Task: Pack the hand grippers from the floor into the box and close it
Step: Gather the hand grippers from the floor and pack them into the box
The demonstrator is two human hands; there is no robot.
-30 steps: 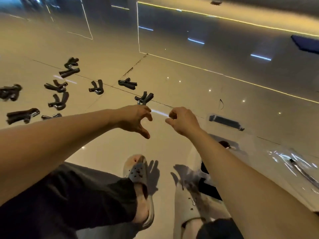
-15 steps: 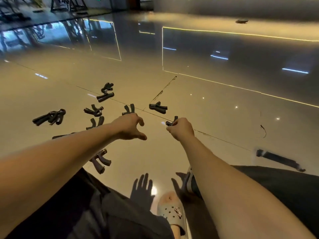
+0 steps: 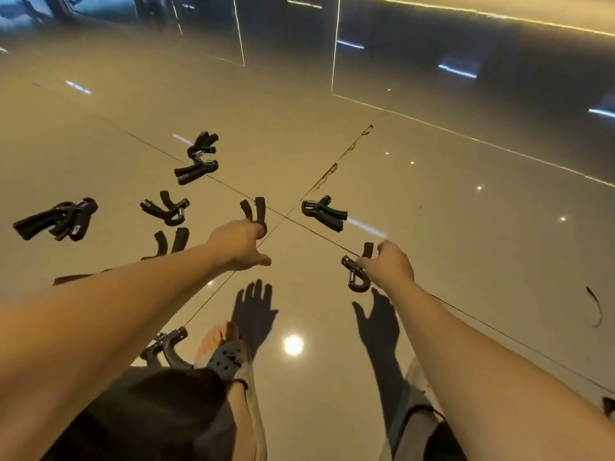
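Over a glossy tiled floor (image 3: pixel 432 201), a person's right hand (image 3: pixel 387 266) curls its fingers round one black hand gripper (image 3: pixel 356 274). The left hand (image 3: pixel 238 244), thumb spread, touches the base of a second gripper (image 3: pixel 254 211); whether it grips cannot be told. To the left, more grippers (image 3: pixel 196 161) lie scattered.
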